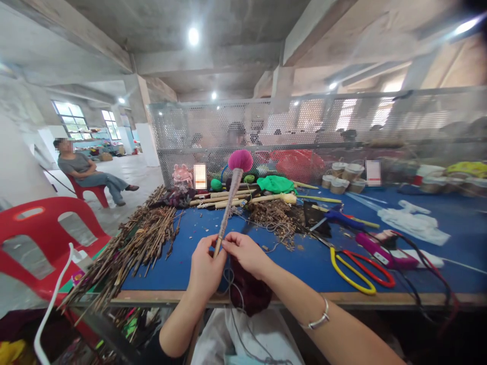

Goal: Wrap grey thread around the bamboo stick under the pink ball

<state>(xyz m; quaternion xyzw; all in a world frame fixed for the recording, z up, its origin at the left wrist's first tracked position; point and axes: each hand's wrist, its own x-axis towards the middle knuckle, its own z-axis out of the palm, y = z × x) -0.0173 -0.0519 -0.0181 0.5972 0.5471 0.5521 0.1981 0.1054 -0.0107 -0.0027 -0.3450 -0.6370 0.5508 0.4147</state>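
My left hand [206, 266] is closed around the bare lower end of a thin stick [230, 203]. Grey yarn wraps much of the stick's length, and a round magenta tuft [240, 160] tops it. The stick stands up, leaning slightly right. Beside it, my right hand [245, 252] pinches at the same lower end with thumb and fingertips; they seem to hold the grey yarn against the stick. Loose grey yarn [238, 329] hangs below my hands towards my lap. Dark maroon material [251, 291] lies under my right hand at the table's edge.
Dry twigs [144, 233] cover the table's left side. Yellow-and-red-handled scissors [353, 268], a magenta device [386, 252] with cables and white plastic [414, 221] lie right. Plant scraps [272, 218] and sticks lie behind. A mesh screen [213, 126] closes the back; a red chair [49, 238] stands left.
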